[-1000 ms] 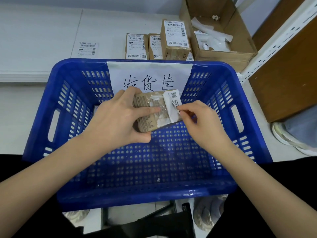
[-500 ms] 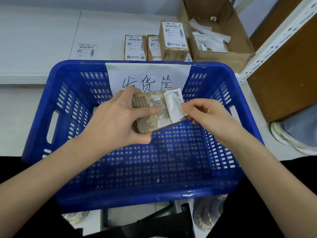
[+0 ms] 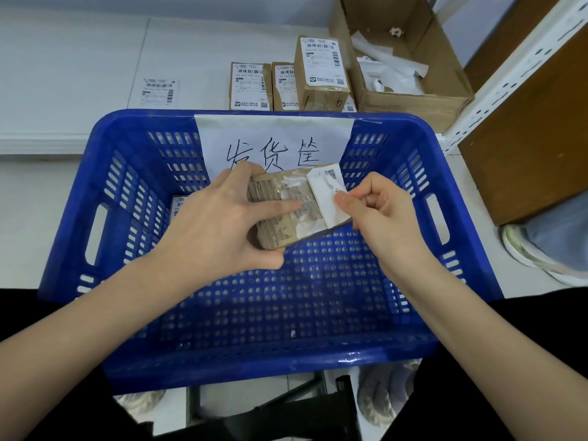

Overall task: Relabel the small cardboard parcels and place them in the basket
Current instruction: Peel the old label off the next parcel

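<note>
Over the blue basket, my left hand grips a small cardboard parcel from its left side, thumb under it and a finger across its top. A white label is half peeled off the parcel's right end, leaving torn white scraps on the cardboard. My right hand pinches the label's loose edge between thumb and forefinger. Another labelled parcel lies in the basket, mostly hidden behind my left hand.
Three labelled parcels stand on the white table beyond the basket, with a loose label sheet to their left. An open cardboard box with discarded paper sits at the back right. A white shelf post rises on the right.
My right hand has shifted a little to the right and up while holding the label's edge, and the label has peeled further off the parcel. My left hand keeps the same grip.
</note>
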Tool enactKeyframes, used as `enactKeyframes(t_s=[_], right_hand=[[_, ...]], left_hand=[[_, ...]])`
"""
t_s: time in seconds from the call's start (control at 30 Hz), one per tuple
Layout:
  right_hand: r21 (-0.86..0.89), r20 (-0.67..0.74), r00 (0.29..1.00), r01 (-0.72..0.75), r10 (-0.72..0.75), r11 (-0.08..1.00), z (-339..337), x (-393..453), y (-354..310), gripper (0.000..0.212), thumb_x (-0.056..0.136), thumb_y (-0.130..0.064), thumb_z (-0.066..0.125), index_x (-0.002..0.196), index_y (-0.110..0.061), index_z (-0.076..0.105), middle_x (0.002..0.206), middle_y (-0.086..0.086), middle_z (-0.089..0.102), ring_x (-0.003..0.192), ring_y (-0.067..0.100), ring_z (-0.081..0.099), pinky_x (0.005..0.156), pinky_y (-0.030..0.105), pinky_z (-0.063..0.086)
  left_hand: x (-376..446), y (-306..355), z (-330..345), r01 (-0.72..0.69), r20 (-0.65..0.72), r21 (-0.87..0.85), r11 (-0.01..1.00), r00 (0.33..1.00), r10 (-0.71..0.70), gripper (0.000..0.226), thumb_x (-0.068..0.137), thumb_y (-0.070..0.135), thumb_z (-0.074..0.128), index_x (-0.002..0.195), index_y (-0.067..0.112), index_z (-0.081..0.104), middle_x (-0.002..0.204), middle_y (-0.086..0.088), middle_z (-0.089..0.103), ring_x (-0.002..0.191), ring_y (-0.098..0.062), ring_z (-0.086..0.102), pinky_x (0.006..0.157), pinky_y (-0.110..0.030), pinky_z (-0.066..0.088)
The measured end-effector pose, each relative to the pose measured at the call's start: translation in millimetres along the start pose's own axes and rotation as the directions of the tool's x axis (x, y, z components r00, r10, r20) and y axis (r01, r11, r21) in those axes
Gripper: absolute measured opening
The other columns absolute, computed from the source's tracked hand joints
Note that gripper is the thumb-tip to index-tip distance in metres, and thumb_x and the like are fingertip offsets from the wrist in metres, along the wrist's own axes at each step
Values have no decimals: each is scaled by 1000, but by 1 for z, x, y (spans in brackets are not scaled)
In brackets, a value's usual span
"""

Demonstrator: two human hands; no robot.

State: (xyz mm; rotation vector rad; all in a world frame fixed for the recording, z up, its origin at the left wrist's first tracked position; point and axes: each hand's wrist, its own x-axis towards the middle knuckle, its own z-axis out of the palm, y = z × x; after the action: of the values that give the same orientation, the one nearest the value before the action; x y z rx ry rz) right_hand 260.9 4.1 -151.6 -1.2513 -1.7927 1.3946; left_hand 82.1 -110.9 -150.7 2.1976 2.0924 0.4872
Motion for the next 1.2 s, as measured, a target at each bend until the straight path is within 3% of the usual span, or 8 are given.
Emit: enactKeyframes(t_s=[0.17, 0.23, 0.33, 0.4, 0.53, 0.77, 0.93, 1.2], right_hand=[[-307, 105, 990, 122, -94, 944, -2, 4, 5, 30, 93, -26, 57, 71, -8, 51, 53, 1, 46, 50, 12, 40, 53, 22, 35], [-370, 127, 986, 149, -108, 917, -4, 7, 5, 25, 92, -30, 59, 75, -12, 57, 62, -8, 53, 57, 8, 46, 57, 17, 37], [-305, 182, 977, 163, -111, 938, -7, 10, 2, 6, 90, -25, 63, 88, -20, 66, 79, -4, 63, 69, 9, 54, 64, 14, 43], [-255, 240, 961, 198, -137, 947, -10, 10, -1, 10, 91, -18, 62, 98, -17, 70, 83, -1, 65, 71, 6, 54, 67, 14, 44], [-335, 318, 938, 250, -141, 909, -14, 10, 0, 9, 91, -16, 62, 89, -19, 70, 77, -6, 65, 70, 1, 52, 68, 10, 41], [-341, 144, 982, 169, -126, 925, -10, 9, 1, 23, 88, -7, 60, 66, -14, 58, 59, -1, 53, 52, 5, 42, 52, 12, 36], [-548, 114, 986, 165, -122, 820, -2, 4, 8, 17, 93, -22, 58, 78, -12, 60, 63, -6, 57, 63, 16, 55, 67, 33, 48], [-555, 24, 865, 428, -501, 713, 5, 0, 14, 21, 87, -21, 60, 70, -9, 60, 67, 1, 56, 63, 22, 52, 58, 40, 46]], left_hand=[[-2, 1, 3, -17, 27, 1, 1000, 1000, 17, 57, 65, 54, 50, 111, 29, 72, 107, -17, 58, 81, -32, 62, 46, -35, 53], [-3, 1, 5, -27, 41, 0, 1000, 999, 27, 57, 64, 54, 51, 111, 30, 72, 108, -16, 58, 82, -33, 61, 45, -37, 53], [-4, 4, 7, -50, 55, 17, 999, 997, 49, 57, 64, 55, 50, 111, 30, 72, 108, -16, 57, 82, -32, 61, 47, -37, 53], [-3, 4, 6, -48, 52, 20, 999, 998, 47, 58, 64, 55, 50, 111, 30, 72, 107, -16, 58, 81, -32, 61, 47, -36, 53], [-3, 2, 5, -43, 47, 31, 999, 998, 41, 57, 64, 54, 50, 110, 29, 73, 107, -17, 58, 81, -33, 62, 45, -35, 52], [-1, 2, 2, -55, 33, 38, 998, 998, 54, 57, 66, 54, 50, 113, 29, 71, 107, -16, 57, 82, -32, 61, 44, -33, 51], [-1, 2, 5, -50, 56, 95, 994, 997, 45, 59, 65, 55, 48, 111, 29, 72, 105, -17, 58, 81, -34, 62, 42, -32, 47], [-2, 5, 0, -23, 10, 65, 998, 1000, 23, 58, 65, 54, 50, 113, 30, 71, 105, -15, 57, 83, -32, 61, 44, -27, 43]])
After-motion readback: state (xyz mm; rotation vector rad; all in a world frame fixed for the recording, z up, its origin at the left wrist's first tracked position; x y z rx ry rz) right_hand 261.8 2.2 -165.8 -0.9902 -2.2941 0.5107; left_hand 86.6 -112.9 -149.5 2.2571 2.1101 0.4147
